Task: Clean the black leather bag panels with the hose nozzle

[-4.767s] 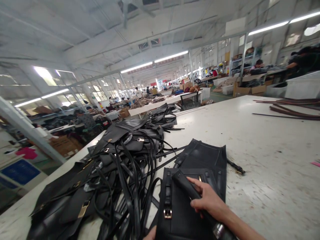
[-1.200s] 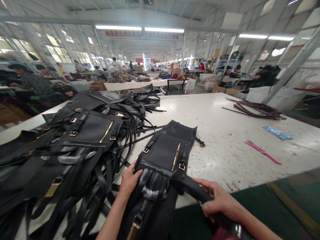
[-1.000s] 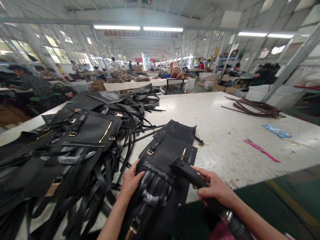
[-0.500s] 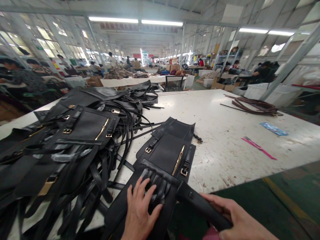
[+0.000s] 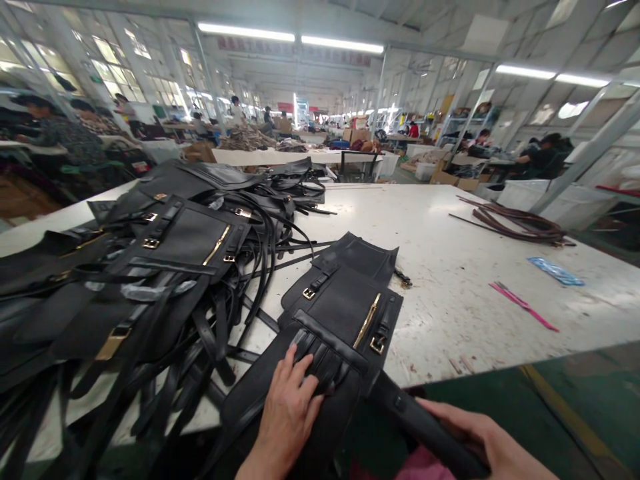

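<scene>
A black leather bag piece (image 5: 340,293) lies near the table's front edge, with a gold zipper (image 5: 367,321) and buckled straps on its face. My left hand (image 5: 290,407) rests on its lower part, fingers slightly bent and apart, the tips touching a bundle of flat black straps (image 5: 320,357). At lower right my right hand (image 5: 480,433) is closed round a wide black leather strip (image 5: 415,417) that runs from the bag piece's lower right corner past the table edge. Its fingertips are partly hidden behind the strip.
A heap of similar black bag pieces (image 5: 175,247) with loose straps covers the table's left side. On the white table (image 5: 430,287), to the right, lie coiled brown strips (image 5: 520,223), a blue patterned packet (image 5: 555,271) and a pink-handled tool (image 5: 523,305). Other people sit at work farther back.
My left hand has drawn its fingers closer together over the straps. The right hand, still holding the strip, has shifted slightly right and down in view; the whole view has also shifted slightly.
</scene>
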Demonstrator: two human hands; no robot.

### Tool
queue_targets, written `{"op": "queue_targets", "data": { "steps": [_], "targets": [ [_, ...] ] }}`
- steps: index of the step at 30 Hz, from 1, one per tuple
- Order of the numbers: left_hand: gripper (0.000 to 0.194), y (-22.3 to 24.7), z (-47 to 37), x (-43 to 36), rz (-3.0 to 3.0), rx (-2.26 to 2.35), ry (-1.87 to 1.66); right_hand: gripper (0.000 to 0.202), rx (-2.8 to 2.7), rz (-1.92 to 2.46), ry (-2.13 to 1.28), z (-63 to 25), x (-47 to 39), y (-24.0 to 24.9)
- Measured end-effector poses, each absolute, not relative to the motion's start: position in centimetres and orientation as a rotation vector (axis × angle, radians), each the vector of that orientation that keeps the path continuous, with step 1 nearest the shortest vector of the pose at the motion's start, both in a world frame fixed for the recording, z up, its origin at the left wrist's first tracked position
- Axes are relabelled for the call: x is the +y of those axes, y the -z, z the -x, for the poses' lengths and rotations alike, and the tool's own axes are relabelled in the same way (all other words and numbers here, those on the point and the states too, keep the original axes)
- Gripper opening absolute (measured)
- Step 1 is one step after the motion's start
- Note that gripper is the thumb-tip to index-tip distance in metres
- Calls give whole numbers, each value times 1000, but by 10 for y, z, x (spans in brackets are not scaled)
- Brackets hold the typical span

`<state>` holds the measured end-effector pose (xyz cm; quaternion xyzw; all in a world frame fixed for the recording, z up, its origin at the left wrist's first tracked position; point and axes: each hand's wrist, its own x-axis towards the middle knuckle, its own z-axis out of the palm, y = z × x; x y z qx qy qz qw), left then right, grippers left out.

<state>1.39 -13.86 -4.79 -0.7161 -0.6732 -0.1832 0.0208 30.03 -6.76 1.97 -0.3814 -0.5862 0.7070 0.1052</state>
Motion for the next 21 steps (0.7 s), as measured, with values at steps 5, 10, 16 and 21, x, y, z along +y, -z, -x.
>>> {"op": "queue_targets", "data": {
  "steps": [5, 10, 16, 21],
  "targets": [
    [15, 48, -22, -148, 2250, -2071, 608, 73, -1667, 1085, -2083, -295, -68, -5],
    [15, 46, -25, -150, 2251, -2083, 641, 78, -1736, 1101, -2039, -254, -43, -28],
    [14, 44, -25, -150, 2255, -2133, 673, 74, -1976, 940, -2192, -183, -5, -46],
    [18, 48, -23, -151, 2255, -2148, 711, 72, -2172, 899, -2148, -128, 17, -46]
  ]
}}
